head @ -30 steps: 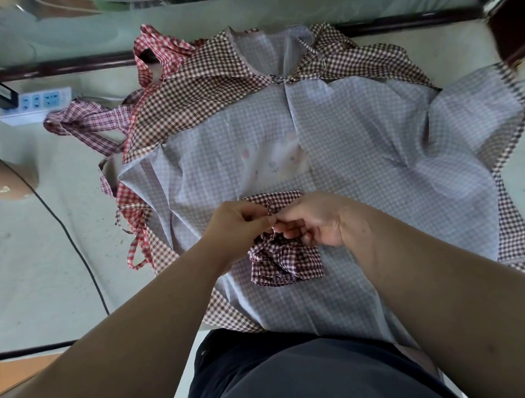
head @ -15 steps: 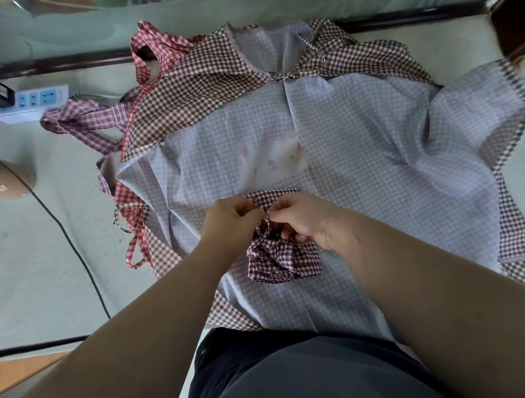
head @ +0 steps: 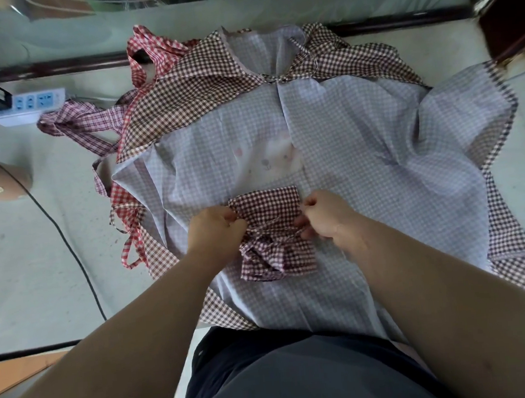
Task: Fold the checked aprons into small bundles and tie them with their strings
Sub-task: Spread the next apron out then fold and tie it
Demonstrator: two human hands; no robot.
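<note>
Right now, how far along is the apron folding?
Done: one dark-checked apron is folded into a small bundle. In hand: the left hand and right hand pinch its strings on either side, apparently pulling the knot tight. Left: the large pale apron spread underneath and the red-checked aprons heaped at the far left lie unfolded.

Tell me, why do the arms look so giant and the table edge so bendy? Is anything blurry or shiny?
Head view: the wide-angle lens swells the near arms and bows the dark rail. Head view: the left hand and right hand, pinching the string on the small bundle, look fairly sharp, while the corners look softer. Head view: the light is soft and the shadows faint, and the glass behind shows pale reflections.
</note>
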